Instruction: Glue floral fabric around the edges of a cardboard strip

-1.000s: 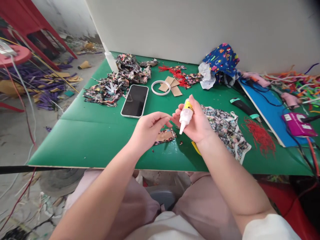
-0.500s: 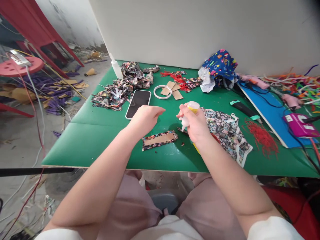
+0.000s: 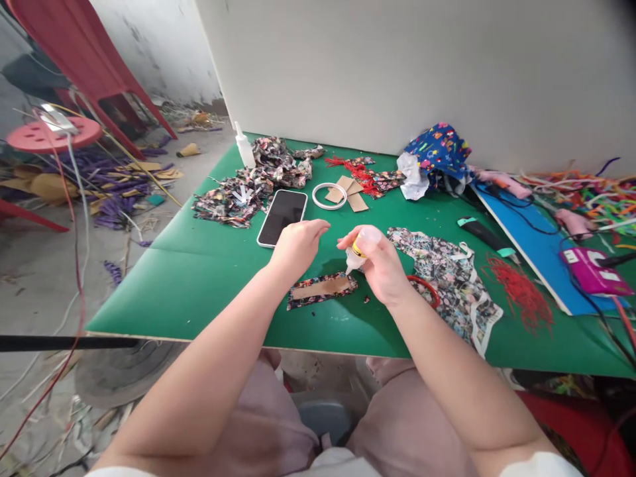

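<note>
My right hand is wrapped round a small clear glue bottle with a yellow label, tilted with its nozzle down. The nozzle tip is just above the right end of a cardboard strip edged with dark floral fabric; whether they touch I cannot tell. To the left, my left hand hovers beyond the strip with its fingers pressed together; anything in them is hidden. A phone lies just behind that hand. Near my right wrist are a red ring-shaped handle and a floral fabric piece with white edging.
A white tape ring lies by cardboard pieces. Crumpled floral fabric and a white nozzle bottle occupy the back left. On the right are a black-and-green cutter, red threads and a blue board.
My right hand has moved left and down with the glue bottle, taking its nozzle close to the strip's right end. My left hand stays nearly in place. The view has shifted slightly.
</note>
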`<state>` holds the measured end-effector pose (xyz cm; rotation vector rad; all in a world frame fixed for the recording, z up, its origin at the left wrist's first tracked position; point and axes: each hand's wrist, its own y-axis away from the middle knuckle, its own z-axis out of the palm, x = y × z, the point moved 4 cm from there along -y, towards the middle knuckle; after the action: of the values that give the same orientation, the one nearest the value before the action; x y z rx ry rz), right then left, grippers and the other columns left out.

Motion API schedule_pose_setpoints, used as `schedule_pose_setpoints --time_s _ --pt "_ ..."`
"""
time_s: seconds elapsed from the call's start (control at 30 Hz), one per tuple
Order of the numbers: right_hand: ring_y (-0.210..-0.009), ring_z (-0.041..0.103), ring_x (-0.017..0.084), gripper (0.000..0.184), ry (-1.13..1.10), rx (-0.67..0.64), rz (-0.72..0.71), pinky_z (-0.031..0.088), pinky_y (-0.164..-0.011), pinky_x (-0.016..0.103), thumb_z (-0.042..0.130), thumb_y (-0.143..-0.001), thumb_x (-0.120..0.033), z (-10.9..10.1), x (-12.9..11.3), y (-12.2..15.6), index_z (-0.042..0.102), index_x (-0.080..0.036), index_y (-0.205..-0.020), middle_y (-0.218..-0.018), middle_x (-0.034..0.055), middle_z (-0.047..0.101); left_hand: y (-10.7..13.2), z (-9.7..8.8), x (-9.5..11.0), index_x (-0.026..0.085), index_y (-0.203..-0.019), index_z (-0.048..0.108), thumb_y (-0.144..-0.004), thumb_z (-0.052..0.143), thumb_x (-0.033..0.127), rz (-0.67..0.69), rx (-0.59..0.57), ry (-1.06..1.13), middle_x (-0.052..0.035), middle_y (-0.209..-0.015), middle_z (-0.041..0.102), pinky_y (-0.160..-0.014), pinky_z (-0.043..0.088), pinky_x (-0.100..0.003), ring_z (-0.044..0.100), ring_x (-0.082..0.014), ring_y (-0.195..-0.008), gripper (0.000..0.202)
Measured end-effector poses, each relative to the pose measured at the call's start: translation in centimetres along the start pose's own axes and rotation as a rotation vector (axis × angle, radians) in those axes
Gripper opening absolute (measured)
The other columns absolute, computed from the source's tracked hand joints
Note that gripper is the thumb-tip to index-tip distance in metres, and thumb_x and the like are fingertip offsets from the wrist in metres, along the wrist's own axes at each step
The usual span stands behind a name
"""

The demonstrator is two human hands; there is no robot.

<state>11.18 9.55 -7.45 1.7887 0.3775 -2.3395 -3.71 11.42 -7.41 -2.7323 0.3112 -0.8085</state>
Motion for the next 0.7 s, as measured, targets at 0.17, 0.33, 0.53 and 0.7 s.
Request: schedule_pose_setpoints --time_s 0.17,0.33,0.53,0.7 --pt "-0.082 0.06 0.012 0.015 0.004 0.006 0.017 0.044 -0.074 0.025 0.07 -0.073 -0.029 0.3 0.5 0.0 0.061 -0.024 -0.085 -0.082 -0.0023 0.065 0.3 -0.1 -0.1 0.021 -0.094 0.07 -0.084 0.056 0.027 -0.021 0.019 0.019 -0.0033 -0.083 0.074 -0.066 0.043 -0.026 0.066 -0.0174 -0.071 0.018" --pt "-0.072 0.054 0.01 0.029 0.01 -0.024 0.024 0.044 -0.071 0.025 0.075 -0.067 -0.024 0.2 1.2 0.0 0.064 -0.025 -0.094 -0.076 -0.0042 0.062 0.3 -0.5 -0.2 0.018 -0.058 0.062 -0.09 0.042 0.043 -0.067 0.043 0.049 -0.0017 -0.054 0.064 -0.058 0.037 -0.025 0.056 -0.0136 -0.052 0.046" --pt "-0.068 0.051 0.01 0.027 -0.004 -0.039 0.02 0.042 -0.068 0.025 0.075 -0.066 -0.023 0.1 1.1 0.1 0.065 -0.024 -0.091 -0.072 -0.0049 0.058 0.0 0.4 -0.2 0.02 -0.081 0.068 -0.085 0.053 0.031 0.023 0.022 0.109 -0.002 -0.08 0.072 -0.068 0.042 -0.025 0.063 -0.0161 -0.074 0.019" --pt "-0.061 0.044 0.008 0.034 -0.05 -0.052 0.044 0.043 -0.068 0.026 0.071 -0.07 -0.022 0.0 1.0 0.1 0.066 -0.026 -0.104 -0.068 -0.006 0.05 0.6 -0.1 0.8 0.019 -0.09 0.067 -0.086 0.053 0.032 0.07 0.067 0.191 -0.0026 -0.088 0.072 -0.069 0.044 -0.023 0.063 -0.0136 -0.076 0.02"
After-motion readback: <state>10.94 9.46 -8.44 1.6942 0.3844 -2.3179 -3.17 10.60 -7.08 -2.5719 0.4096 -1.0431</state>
